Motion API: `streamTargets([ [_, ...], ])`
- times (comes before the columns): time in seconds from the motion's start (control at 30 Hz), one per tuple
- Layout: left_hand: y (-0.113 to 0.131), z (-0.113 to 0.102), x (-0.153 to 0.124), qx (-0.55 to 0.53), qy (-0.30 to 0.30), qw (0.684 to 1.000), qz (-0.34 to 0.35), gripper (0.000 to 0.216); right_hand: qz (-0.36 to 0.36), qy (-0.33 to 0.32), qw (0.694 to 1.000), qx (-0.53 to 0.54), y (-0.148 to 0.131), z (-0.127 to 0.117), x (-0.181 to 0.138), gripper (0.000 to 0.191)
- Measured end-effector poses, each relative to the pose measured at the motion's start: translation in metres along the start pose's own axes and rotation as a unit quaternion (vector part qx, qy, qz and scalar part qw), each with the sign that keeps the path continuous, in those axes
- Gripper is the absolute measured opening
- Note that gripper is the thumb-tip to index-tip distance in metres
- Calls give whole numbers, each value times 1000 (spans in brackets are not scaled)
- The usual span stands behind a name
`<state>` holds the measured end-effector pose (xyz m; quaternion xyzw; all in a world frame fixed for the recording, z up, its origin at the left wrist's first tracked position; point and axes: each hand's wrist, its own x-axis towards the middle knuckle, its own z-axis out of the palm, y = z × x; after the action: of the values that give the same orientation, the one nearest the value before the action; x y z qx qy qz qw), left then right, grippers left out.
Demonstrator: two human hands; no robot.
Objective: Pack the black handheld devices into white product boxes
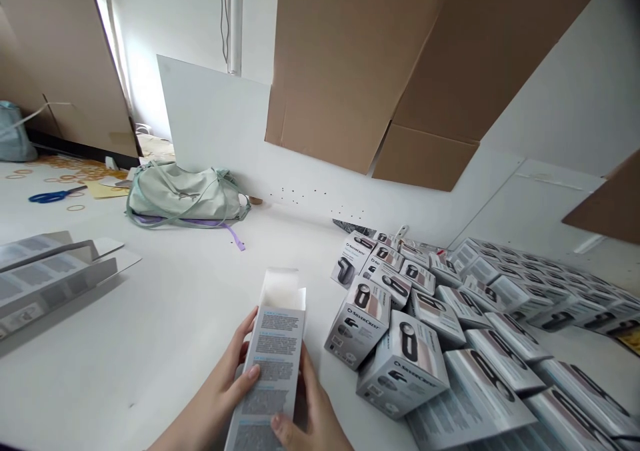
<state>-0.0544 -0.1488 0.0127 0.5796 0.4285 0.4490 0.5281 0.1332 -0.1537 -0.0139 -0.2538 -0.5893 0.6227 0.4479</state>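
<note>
A long printed carton lies between my two hands, its far end open with the flaps standing up. My left hand grips its left side, thumb across the text panel. On the other side my right hand holds the carton near its lower part, thumb on the printed face. Whether anything is inside the carton cannot be seen. To the right of my hands, the nearest things are closed SilverCrest boxes standing in rows.
Flattened cartons lie at the left. Farther back are blue-handled scissors, rubber bands and a pale green bag. More packed boxes fill the right side. Large cardboard sheets hang on the white wall.
</note>
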Motion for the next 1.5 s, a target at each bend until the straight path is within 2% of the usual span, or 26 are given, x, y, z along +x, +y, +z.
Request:
streamTargets([
  [0.4, -1, 1, 0, 17, 12, 1000, 0, 70, -2, -1, 999, -52, 3, -2, -1, 95],
  [0.57, 0, 1, 0, 9, 7, 1000, -5, 70, 1, 4, 999, -52, -4, -2, -2, 93],
  [0.77, 3, 2, -1, -2, 8, 1000, -10, 74, 54, 31, 995, -77, -20, 2, -7, 90],
  [1.07, 2, 2, -2, -5, 13, 1000, 0, 73, 54, 36, 995, -75, -24, 3, -8, 88],
  [1.3, 0, 2, -3, 5, 10, 1000, -1, 71, 57, 16, 997, -58, -29, 4, -7, 87],
  [1.5, 0, 1, -3, 11, 8, 1000, -14, 73, 54, 35, 995, -77, -29, 4, -8, 87],
])
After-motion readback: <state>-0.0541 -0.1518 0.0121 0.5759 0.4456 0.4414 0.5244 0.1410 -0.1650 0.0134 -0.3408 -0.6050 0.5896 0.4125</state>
